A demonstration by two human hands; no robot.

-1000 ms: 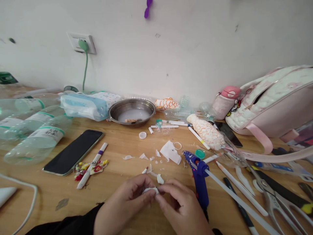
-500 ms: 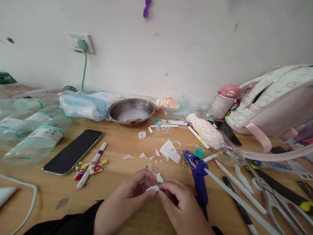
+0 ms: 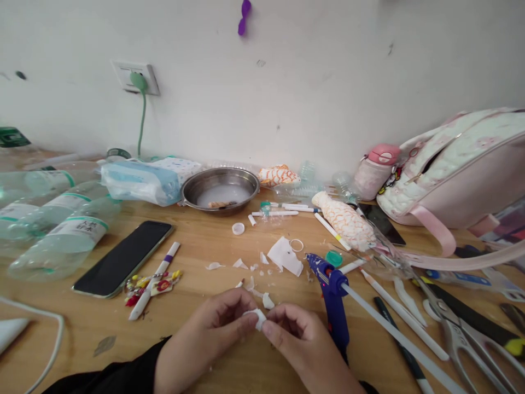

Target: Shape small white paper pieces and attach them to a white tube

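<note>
Near the table's front, a small folded piece of white paper (image 3: 258, 319) is pinched between both sets of fingertips. My left hand (image 3: 211, 331) grips it between thumb and index finger. From the other side, my right hand (image 3: 305, 334) has its thumb and finger closed on the same piece's right end. Just beyond the fingers lie white scraps (image 3: 268, 300) and a larger torn white sheet (image 3: 286, 256). A blue hot glue gun (image 3: 334, 306), with a long glue stick (image 3: 394, 328) in its back, rests beside my right hand.
Scissors (image 3: 455, 334) and several pens lie at right. Two white fish shapes with orange scales, the nearer fish (image 3: 346, 221) and the farther fish (image 3: 279, 176), lie behind. A metal bowl (image 3: 191, 191), phone (image 3: 123, 260) and plastic bottles (image 3: 65, 246) stand left; a backpack (image 3: 463, 169) is at right.
The small paper has turned in my fingers and now sticks up more steeply between the thumbs. Both hands have shifted only slightly; the view has tilted up a little.
</note>
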